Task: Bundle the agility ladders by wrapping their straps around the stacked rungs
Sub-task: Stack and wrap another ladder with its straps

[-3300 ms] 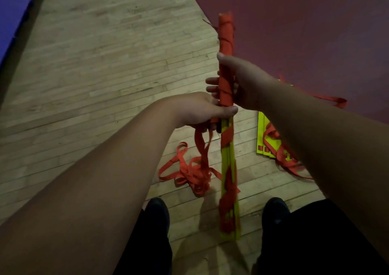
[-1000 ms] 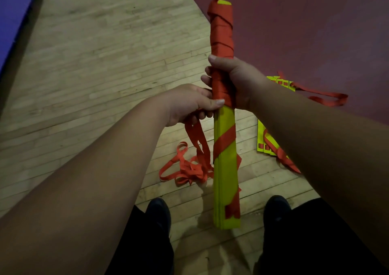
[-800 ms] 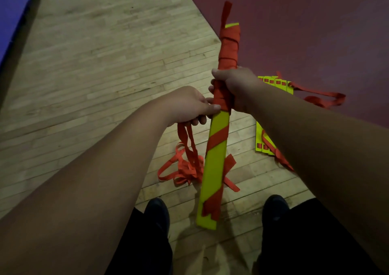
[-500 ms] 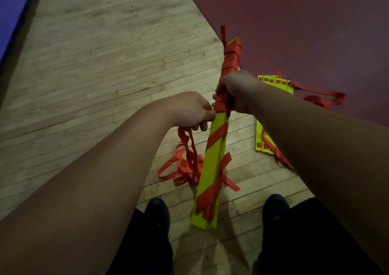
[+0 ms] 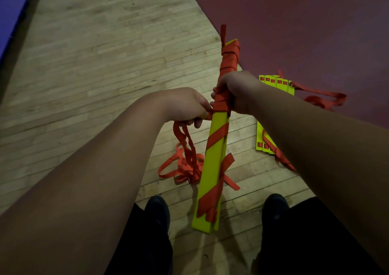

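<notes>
Right hand (image 5: pixel 235 91) clamps the stacked rungs (image 5: pixel 212 169) mid-length, held above the wooden floor (image 5: pixel 105 64). Left hand (image 5: pixel 185 106) pinches the orange strap (image 5: pixel 185 142) alongside. Far half tightly wrapped, near half loosely spiralled, slack left. Second ladder (image 5: pixel 275 83) on the right, unbundled.

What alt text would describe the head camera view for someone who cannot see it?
A person's right hand grips a stack of yellow ladder rungs while the left hand holds its orange strap above a wooden floor.
</notes>
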`<state>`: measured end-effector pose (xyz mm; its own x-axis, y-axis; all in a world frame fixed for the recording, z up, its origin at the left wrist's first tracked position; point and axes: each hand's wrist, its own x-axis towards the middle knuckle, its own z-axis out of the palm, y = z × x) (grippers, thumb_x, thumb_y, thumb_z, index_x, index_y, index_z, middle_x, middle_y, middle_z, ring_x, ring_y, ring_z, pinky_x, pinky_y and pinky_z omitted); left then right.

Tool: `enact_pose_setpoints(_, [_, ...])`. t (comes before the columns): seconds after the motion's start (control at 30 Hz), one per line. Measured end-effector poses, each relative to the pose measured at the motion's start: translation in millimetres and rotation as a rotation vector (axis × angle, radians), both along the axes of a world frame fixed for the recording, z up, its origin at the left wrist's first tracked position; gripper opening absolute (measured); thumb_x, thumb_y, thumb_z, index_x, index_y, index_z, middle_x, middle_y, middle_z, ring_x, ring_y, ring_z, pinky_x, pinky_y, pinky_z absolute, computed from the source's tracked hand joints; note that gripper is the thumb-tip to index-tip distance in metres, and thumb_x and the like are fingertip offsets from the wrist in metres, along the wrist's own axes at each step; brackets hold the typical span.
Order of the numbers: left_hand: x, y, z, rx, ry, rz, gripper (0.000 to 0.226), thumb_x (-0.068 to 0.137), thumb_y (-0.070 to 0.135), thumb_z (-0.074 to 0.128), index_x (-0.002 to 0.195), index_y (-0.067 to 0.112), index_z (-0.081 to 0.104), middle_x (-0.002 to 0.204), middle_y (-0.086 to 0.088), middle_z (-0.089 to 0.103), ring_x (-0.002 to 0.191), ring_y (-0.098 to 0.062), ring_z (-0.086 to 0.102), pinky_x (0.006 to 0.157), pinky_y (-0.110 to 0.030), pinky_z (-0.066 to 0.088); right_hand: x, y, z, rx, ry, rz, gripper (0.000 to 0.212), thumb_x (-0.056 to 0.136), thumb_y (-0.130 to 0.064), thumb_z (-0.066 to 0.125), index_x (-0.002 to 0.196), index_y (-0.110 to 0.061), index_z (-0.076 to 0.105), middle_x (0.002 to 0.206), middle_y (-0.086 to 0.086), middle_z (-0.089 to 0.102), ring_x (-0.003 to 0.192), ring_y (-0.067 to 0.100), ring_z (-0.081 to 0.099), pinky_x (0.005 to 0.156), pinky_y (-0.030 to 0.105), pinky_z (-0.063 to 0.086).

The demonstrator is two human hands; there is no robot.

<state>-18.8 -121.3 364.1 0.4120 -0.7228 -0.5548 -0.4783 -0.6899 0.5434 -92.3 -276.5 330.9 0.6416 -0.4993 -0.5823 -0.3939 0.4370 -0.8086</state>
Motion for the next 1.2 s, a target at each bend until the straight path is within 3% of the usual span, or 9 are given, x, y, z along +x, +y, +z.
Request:
enact_pose_setpoints(0.3, [6,5,6,0.077,0.000,-0.032,0.022,0.106,0.023,0.066,0.118,0.035,0.080,0.077,0.005,0.077,0.062,-0.010,0.056,0.059,-0.027,0.048,0,3,2,0.049,-0.064,0.004,0.021,0.096,0.006,0.051,0.114,-0.004,0.053,0.104,0.017,0.064,0.083,0.028,0.073,0.072,0.050,0.066])
enact_pose_setpoints(0.53, [8,1,4,0.005,-0.033,0.111,0.018,0.103,0.023,0.069,0.105,0.011,0.083,0.077,0.001,0.076,0.060,-0.012,0.053,0.054,-0.027,0.045,2,3,3,-0.011,-0.062,0.009,0.034,0.095,0.011,0.055,0.126,-0.003,0.051,0.112,0.019,0.064,0.089,0.027,0.075,0.071,0.051,0.067])
enact_pose_setpoints(0.67, [6,-5,0,0.039,-0.065,0.204,0.026,0.100,0.026,0.071,0.100,0.003,0.082,0.074,-0.003,0.069,0.061,-0.019,0.050,0.052,-0.028,0.040,2,6,3,-0.014,-0.048,0.060,0.029,0.097,0.008,0.055,0.124,-0.003,0.051,0.112,0.019,0.064,0.093,0.028,0.075,0.075,0.052,0.067])
enact_pose_setpoints(0.8, [-1,-9,8,0.031,-0.026,0.227,0.031,0.101,0.030,0.066,0.093,0.005,0.082,0.071,0.000,0.074,0.054,-0.010,0.051,0.052,-0.026,0.042,6,5,-1,-0.082,0.026,0.035,0.025,0.100,0.004,0.055,0.124,-0.002,0.053,0.113,0.020,0.068,0.090,0.027,0.076,0.063,0.043,0.066])
enact_pose_setpoints(0.87, [-7,-11,12,0.054,-0.006,0.196,0.037,0.097,0.039,0.065,0.094,0.007,0.083,0.072,0.003,0.076,0.058,-0.009,0.054,0.057,-0.025,0.043,8,5,0,-0.133,0.073,0.037,0.014,0.102,0.000,0.056,0.115,-0.004,0.056,0.106,0.020,0.070,0.087,0.028,0.076,0.066,0.044,0.065])
enact_pose_setpoints(1.0, [-19,-15,1,0.135,-0.264,0.040,0.060,0.088,0.073,0.072,0.081,0.014,0.078,0.071,0.005,0.074,0.066,-0.010,0.067,0.061,-0.029,0.046,10,4,3,-0.150,0.108,0.041,0.016,0.096,0.003,0.056,0.112,0.005,0.055,0.100,0.025,0.069,0.084,0.037,0.075,0.076,0.052,0.066])
enact_pose_setpoints(1.13, [-21,-16,-10,0.093,-0.283,0.094,0.046,0.086,0.060,0.083,0.076,0.016,0.077,0.057,0.010,0.070,0.063,-0.009,0.065,0.058,-0.028,0.042,5,4,3,-0.262,0.117,0.184,0.014,0.100,0.003,0.062,0.113,0.008,0.063,0.104,0.024,0.072,0.085,0.034,0.077,0.064,0.040,0.066])
enact_pose_setpoints(1.2, [-15,-13,-6,0.063,-0.219,0.144,0.042,0.086,0.057,0.085,0.080,0.016,0.079,0.053,0.013,0.068,0.063,-0.009,0.064,0.060,-0.028,0.042,1,3,3,-0.254,0.041,0.203,0.016,0.099,-0.002,0.071,0.113,0.003,0.064,0.104,0.018,0.070,0.089,0.029,0.074,0.069,0.039,0.065])
